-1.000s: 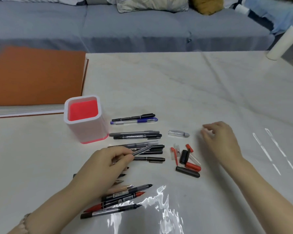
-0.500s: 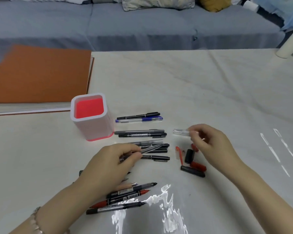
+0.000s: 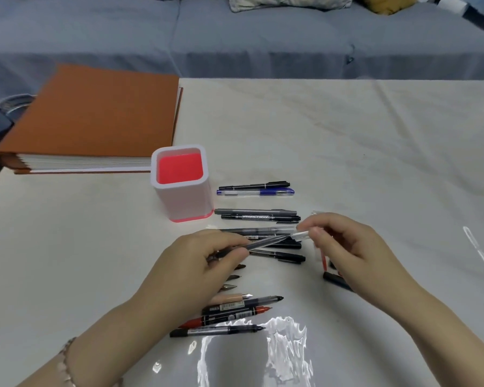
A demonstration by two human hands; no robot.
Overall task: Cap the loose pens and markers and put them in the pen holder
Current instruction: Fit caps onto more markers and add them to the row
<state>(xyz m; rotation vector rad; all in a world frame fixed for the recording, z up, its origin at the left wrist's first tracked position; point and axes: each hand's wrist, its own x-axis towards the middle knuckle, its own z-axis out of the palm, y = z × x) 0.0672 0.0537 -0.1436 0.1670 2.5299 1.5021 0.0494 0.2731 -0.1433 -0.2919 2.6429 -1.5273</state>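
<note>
The left hand (image 3: 204,263) grips a gray pen (image 3: 266,242) by its barrel, just right of the pen holder (image 3: 179,202) and nearer the person. The right hand (image 3: 352,250) pinches a clear cap (image 3: 301,235) at the pen's tip.

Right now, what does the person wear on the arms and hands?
Nothing covers them: the left arm and right arm are bare, with no sleeves or gloves in view. Only a thin bracelet circles the left wrist.

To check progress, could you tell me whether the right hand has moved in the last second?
Yes: the right hand has moved left, toward the pen holder, and now pinches a clear cap.
</note>
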